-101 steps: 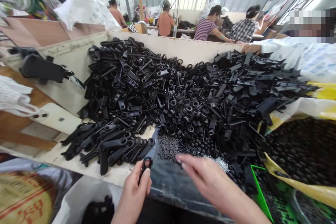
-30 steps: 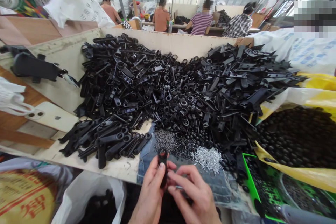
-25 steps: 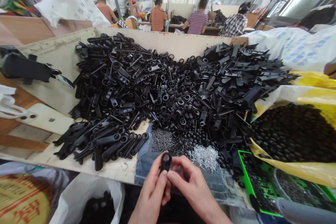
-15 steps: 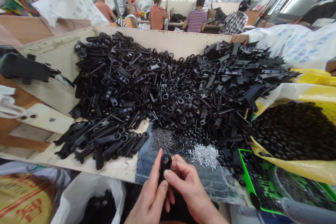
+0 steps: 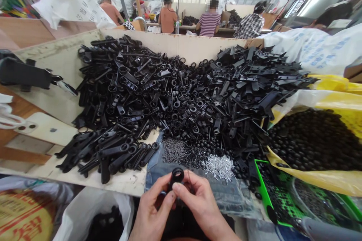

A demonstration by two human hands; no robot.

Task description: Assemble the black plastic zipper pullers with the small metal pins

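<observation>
Close to the front edge of the bench, both hands meet around one black plastic part with a ring-shaped end [image 5: 177, 175]. The ring points up and away from me; the rest of the part is mostly covered by fingers. My left hand [image 5: 154, 205] grips it from the left, thumb and fingers closed on its side. My right hand [image 5: 199, 201] presses its thumb against the part just below the ring, fingers curled behind. Just beyond the hands lie a pile of silver pins [image 5: 219, 166] and a pile of small grey pieces [image 5: 174, 150] on a denim cloth [image 5: 158, 175].
Large heaps of black ring-ended parts [image 5: 124, 79] and flat black pieces [image 5: 251, 71] fill the bench. Left are a phone [image 5: 48, 130] and a white sack [image 5: 96, 211]; right, a green tray [image 5: 263, 188] and a yellow bag of black balls [image 5: 316, 139]. Several people sit behind.
My left fingers have bent from stretched out to curled around the black part. The ring has tilted slightly and shifted a little toward me. My right thumb stays pressed on it.
</observation>
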